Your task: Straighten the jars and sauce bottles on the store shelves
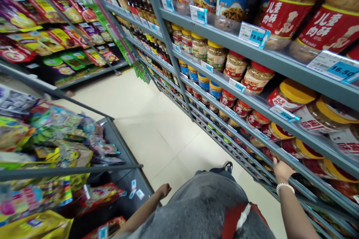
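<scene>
My left hand hangs low by my left side, over the aisle floor, its fingers curled in and nothing visible in them. My right hand, with a white bead bracelet at the wrist, reaches to the front edge of a lower shelf on the right. One of its fingers stretches toward the shelf; the others are partly hidden. Close by lie jars with yellow lids and red labels. Whether the hand touches the shelf edge or a jar, I cannot tell.
Tall grey shelving with jars and price tags lines the right side. Snack bags fill a low rack on the left. More packets hang on shelves at the far left. Pale tiled floor runs between.
</scene>
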The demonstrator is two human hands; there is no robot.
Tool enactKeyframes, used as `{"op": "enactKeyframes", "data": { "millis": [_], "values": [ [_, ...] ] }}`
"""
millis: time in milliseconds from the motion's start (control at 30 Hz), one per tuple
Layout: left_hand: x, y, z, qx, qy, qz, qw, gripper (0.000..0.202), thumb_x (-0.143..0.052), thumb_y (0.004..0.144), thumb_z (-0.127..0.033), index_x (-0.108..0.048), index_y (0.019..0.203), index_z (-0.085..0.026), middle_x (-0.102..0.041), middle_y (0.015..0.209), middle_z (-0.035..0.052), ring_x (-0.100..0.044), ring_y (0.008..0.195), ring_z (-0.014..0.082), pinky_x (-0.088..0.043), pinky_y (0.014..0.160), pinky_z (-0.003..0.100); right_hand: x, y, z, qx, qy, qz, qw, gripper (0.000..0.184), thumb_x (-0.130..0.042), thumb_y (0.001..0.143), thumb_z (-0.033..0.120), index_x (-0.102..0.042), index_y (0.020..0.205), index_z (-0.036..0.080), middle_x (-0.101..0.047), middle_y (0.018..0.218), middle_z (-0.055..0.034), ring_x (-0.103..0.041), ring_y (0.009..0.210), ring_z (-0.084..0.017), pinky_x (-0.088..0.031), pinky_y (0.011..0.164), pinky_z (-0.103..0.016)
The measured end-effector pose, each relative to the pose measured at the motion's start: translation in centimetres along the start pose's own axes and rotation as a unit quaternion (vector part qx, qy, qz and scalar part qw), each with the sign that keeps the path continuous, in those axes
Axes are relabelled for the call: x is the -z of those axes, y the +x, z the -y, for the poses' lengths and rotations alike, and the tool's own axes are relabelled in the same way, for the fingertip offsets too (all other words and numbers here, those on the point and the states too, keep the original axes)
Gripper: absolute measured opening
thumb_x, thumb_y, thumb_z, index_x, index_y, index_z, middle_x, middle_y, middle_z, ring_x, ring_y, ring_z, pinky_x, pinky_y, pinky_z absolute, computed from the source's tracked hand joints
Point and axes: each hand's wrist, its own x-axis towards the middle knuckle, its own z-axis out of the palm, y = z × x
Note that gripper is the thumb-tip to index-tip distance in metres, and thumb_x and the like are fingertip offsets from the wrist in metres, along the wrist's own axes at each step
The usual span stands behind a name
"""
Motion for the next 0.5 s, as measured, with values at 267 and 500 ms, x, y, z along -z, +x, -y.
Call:
{"op": "enactKeyframes", "data": {
  "millis": [267,500],
  "values": [
    [-0.7,-0.5,-0.9,0.001,-0.051,-0.045,0.998,0.024,-0.045,0.095,-0.024,-0.06,0.103,-0.007,-0.062,0.108,0.0135,-0.059,0.102,0.0198,-0.043,0.093,0.037,-1.4,-0.9,6.9,0.027,-0.023,-0.029,0.999,0.06,-0.055,0.102,0.054,-0.052,0.127,0.0,-0.032,0.118,-0.016,-0.021,0.126,-0.021,-0.022,0.115,-0.04],
    [-1.8,-1.8,-1.6,0.002,-0.083,-0.053,0.995,0.024,-0.046,0.095,-0.025,-0.061,0.102,-0.008,-0.062,0.105,0.0136,-0.059,0.101,0.0191,-0.043,0.092,0.036,-1.3,3.2,11.2,0.073,-0.037,0.023,0.996,0.046,-0.052,0.105,0.04,-0.052,0.123,-0.002,-0.036,0.112,-0.0152,-0.031,0.119,-0.016,-0.032,0.112,-0.032]
  ]
}}
